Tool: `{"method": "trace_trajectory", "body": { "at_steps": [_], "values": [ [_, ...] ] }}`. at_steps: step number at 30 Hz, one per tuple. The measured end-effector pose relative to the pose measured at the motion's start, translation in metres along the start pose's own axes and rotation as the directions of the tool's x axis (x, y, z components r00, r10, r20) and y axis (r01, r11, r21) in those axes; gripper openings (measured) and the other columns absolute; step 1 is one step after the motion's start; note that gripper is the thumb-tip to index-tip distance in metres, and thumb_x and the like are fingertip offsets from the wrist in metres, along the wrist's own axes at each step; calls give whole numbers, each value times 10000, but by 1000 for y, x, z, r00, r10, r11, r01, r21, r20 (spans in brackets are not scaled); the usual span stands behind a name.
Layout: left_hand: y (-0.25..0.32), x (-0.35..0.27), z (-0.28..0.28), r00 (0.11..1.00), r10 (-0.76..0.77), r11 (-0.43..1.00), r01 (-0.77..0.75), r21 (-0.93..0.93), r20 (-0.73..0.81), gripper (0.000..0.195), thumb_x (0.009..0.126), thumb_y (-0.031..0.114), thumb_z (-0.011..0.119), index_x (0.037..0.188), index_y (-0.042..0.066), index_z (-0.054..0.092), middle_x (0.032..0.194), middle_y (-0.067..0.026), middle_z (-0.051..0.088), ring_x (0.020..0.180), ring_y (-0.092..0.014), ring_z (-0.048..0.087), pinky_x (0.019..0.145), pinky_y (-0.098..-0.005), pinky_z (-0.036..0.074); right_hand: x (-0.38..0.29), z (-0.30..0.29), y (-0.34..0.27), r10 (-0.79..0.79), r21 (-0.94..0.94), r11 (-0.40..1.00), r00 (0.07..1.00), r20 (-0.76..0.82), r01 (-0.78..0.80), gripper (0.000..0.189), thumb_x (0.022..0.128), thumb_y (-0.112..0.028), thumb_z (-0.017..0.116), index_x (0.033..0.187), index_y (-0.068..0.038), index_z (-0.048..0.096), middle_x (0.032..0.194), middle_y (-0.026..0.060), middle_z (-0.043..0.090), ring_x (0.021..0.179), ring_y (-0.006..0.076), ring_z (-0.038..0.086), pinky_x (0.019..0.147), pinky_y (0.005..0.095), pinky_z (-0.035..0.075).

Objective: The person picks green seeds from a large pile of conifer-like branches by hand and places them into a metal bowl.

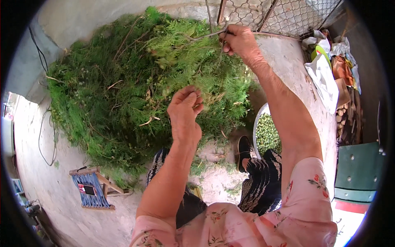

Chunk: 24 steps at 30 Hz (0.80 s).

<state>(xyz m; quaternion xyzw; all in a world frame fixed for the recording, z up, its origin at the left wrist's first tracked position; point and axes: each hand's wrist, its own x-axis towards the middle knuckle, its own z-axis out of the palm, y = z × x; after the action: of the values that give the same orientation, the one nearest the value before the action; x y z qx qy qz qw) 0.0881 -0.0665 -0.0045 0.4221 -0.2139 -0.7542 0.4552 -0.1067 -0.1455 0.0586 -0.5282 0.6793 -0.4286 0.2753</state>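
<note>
A large heap of cut green conifer branches (123, 92) with flat, scaly sprays and small pale cones lies on the floor before me. My right hand (236, 38) grips the woody stem of a conifer branch (206, 35), whose leafy end spreads leftward over the heap. Lower and nearer to me, my left hand (186, 105) is above the heap with thumb and fingers pinched together at foliage; whether something small is between them cannot be told. Partly hidden by my right forearm, a round basin (268, 132) full of small green cones stands right of the heap.
At the lower left stands a small wooden folding stool (98, 197) with a blue woven seat and a phone-like object on it. A metal lattice (256, 15) leans at the top. Bags (322, 77) and stacked firewood (348, 120) line the right side. A cable (41, 148) lies left.
</note>
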Motion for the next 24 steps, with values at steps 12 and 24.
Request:
{"method": "trace_trajectory", "body": {
  "at_steps": [12, 24],
  "values": [
    [4, 2, -2, 999, -45, 997, 43, -66, -28, 131, 848, 67, 501, 969, 26, 529, 842, -59, 583, 710, -128, 548, 643, -250, 471, -11, -10, 30, -351, -332, 896, 928, -123, 295, 70, 757, -45, 575, 808, -6, 604, 664, 103, 585, 576, 149, 515, 562, 289, 437],
    [3, -1, 1, 998, -63, 997, 64, -36, 31, 150, 845, 72, 512, 988, 28, 527, 836, -61, 584, 710, -129, 554, 627, -241, 475, -30, -54, -6, -248, -136, 966, 941, -231, 221, 92, 789, -108, 570, 770, -25, 606, 627, 46, 583, 510, 127, 495, 480, 253, 409]
  ]
}}
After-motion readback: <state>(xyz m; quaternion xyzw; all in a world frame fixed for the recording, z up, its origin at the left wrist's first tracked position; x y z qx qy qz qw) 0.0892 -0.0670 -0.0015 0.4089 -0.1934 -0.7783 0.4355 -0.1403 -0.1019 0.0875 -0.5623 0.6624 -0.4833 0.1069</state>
